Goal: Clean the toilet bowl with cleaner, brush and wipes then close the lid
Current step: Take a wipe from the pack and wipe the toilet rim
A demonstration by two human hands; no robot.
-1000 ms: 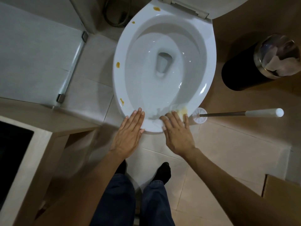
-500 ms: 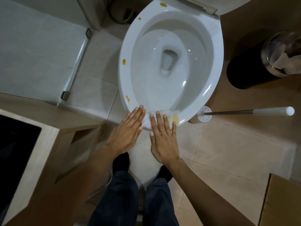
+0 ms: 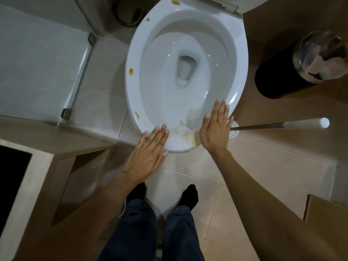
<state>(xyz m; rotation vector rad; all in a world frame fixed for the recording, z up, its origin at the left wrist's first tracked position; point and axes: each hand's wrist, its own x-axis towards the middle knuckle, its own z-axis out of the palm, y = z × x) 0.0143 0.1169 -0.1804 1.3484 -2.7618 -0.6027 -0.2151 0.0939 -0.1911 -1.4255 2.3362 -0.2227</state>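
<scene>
The white toilet bowl (image 3: 131,91) stands open, its lid (image 3: 248,3) raised at the top edge. Yellow-brown spots mark the left rim (image 3: 130,71) and the back rim (image 3: 175,2). A white wipe (image 3: 178,141), stained yellow, lies on the front rim between my hands. My left hand (image 3: 148,153) rests flat on the front-left rim, its fingertips at the wipe's left edge. My right hand (image 3: 214,129) lies flat on the front-right rim, its thumb side on the wipe's right end. The toilet brush (image 3: 263,126) stands just right of the bowl, its white handle pointing right.
A black bin (image 3: 278,76) with a clear liner and crumpled paper sits right of the toilet. A wooden cabinet (image 3: 56,147) fills the left foreground. A glass door frame (image 3: 79,76) and a hose (image 3: 128,17) are at the back left. A cardboard box (image 3: 327,215) is at the lower right.
My right hand slid left along the front rim over the wipe, then back right, uncovering the stained wipe. My left hand stayed flat on the front-left rim.
</scene>
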